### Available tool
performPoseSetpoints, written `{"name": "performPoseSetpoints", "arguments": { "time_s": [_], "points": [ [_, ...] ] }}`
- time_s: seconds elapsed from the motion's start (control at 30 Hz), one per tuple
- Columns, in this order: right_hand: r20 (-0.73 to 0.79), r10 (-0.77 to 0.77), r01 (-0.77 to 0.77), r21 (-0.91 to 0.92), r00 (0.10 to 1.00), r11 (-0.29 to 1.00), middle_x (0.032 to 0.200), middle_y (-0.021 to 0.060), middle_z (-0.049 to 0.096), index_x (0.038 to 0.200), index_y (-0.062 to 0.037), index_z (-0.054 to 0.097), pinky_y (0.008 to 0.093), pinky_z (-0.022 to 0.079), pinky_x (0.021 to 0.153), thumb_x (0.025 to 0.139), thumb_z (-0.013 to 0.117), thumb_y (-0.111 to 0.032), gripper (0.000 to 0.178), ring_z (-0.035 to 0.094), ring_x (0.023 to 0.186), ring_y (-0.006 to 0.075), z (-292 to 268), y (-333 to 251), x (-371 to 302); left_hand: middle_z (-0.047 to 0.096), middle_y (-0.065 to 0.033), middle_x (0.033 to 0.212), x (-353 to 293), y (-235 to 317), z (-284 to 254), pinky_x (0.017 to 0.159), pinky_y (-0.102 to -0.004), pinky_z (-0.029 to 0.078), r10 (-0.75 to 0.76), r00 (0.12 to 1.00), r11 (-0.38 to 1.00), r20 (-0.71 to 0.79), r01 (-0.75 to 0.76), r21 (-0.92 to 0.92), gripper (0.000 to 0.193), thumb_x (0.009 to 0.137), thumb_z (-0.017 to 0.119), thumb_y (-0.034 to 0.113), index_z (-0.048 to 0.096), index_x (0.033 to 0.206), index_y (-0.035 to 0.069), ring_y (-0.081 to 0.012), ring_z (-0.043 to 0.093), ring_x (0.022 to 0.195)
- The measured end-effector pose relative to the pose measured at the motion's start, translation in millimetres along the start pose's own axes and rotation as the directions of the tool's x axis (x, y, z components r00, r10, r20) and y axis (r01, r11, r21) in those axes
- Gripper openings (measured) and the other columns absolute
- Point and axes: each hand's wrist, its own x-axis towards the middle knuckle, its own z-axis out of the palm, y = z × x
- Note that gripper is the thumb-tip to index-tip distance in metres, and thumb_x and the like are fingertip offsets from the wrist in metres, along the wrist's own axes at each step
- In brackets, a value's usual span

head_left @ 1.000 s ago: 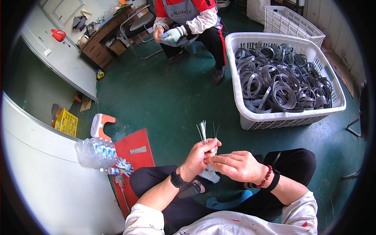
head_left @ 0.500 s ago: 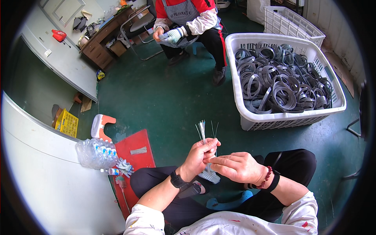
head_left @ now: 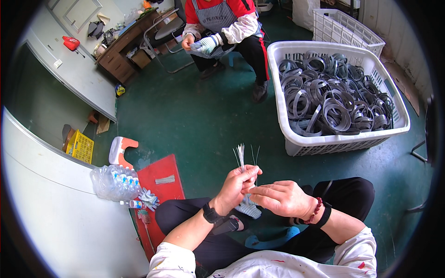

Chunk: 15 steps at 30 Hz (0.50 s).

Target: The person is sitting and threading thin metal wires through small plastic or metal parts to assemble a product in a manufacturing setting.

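Note:
My left hand is closed around a bundle of thin silvery wires, whose upper ends fan out above the fist. A couple of separate thin wires stick up beside the bundle, between my two hands. My right hand meets the left one, thumb and fingers pinched together at its fingertips. What the right fingers pinch is too fine and too hidden to make out. Below the hands, a striped glove shows between my legs.
A white basket full of dark coiled strips stands at right. Across from me sits a person with a gloved hand. On the left, a red board bears another wire bundle, beside plastic bottles and a brush.
My hands keep almost the same pose around the wires. The whole view has shifted slightly, and the person opposite has lowered their hands a little.

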Motion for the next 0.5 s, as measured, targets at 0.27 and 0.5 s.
{"name": "performPoseSetpoints", "arguments": {
  "time_s": [0.27, 0.5],
  "points": [
    [-0.021, -0.008, 0.008, -0.016, 1.000, 1.000, 0.123, 0.0056, 0.072, 0.110, -0.0073, 0.067, 0.0263, 0.059, 0.067, 0.079, 0.071, -0.010, 0.032, 0.073, 0.077, 0.0155, 1.1, 0.0, -1.1, 0.053, 0.0057, 0.072, -0.5, -1.0, 0.4, 0.048, -0.0164, 0.028, -0.004, 1.000, 1.000, -0.008, 0.004, 0.008, 0.017, 0.105, 0.062, 0.017, 0.067, 0.101, 0.002, -0.0001, 0.036, 0.054],
    [0.011, 0.015, -0.015, 0.008, 1.000, 1.000, 0.120, 0.0047, 0.073, 0.111, -0.0072, 0.067, 0.0271, 0.059, 0.068, 0.081, 0.071, -0.009, 0.031, 0.074, 0.080, 0.0162, -2.9, -1.3, 1.1, 0.051, 0.0070, 0.071, -0.3, -3.3, 0.3, 0.049, -0.0171, 0.029, 0.021, 0.999, 0.997, -0.029, -0.018, 0.082, 0.017, 0.105, 0.063, 0.017, 0.068, 0.100, 0.002, 0.0000, 0.036, 0.055]
  ]
}}
